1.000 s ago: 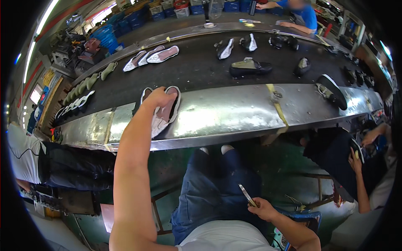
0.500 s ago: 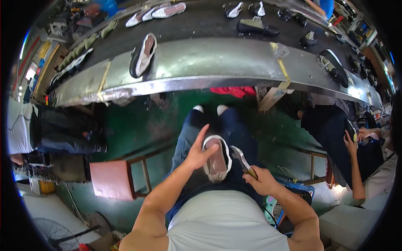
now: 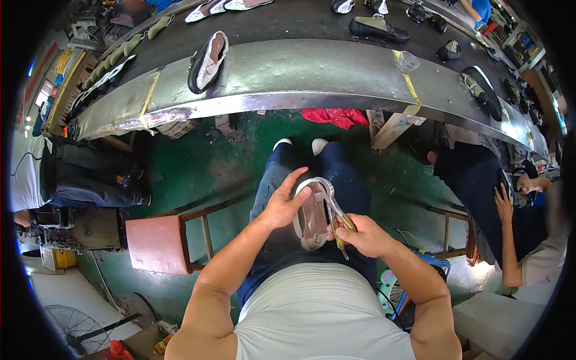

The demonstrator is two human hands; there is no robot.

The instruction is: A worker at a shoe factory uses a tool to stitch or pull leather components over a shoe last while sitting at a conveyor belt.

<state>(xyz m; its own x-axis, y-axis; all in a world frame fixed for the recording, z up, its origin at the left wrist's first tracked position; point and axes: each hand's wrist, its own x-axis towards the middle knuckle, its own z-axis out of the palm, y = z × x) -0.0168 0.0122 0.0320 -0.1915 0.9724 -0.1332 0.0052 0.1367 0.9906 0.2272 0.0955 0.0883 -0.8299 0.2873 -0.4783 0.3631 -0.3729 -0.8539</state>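
Over my lap is an unfinished shoe, a pale upper with its reddish-brown bottom facing up. My left hand grips its far left side, fingers wrapped along the edge and the thumb over the bottom. In my right hand is a pair of lasting pincers with silver jaws and brass-coloured handles. The handles are spread a little within my fingers. The pincers' jaws lie at the shoe's far right rim; whether they bite the edge I cannot tell.
A metal-edged conveyor table runs ahead, bearing several shoes, with a black-and-white one nearest its front left. Beside me at left stands a pink-topped stool. One co-worker sits at right, another at left. A fan is lower left.
The pincers have moved left and away from me, from beside the shoe onto its far right rim. My right hand has come closer to the shoe; my left still grips it.
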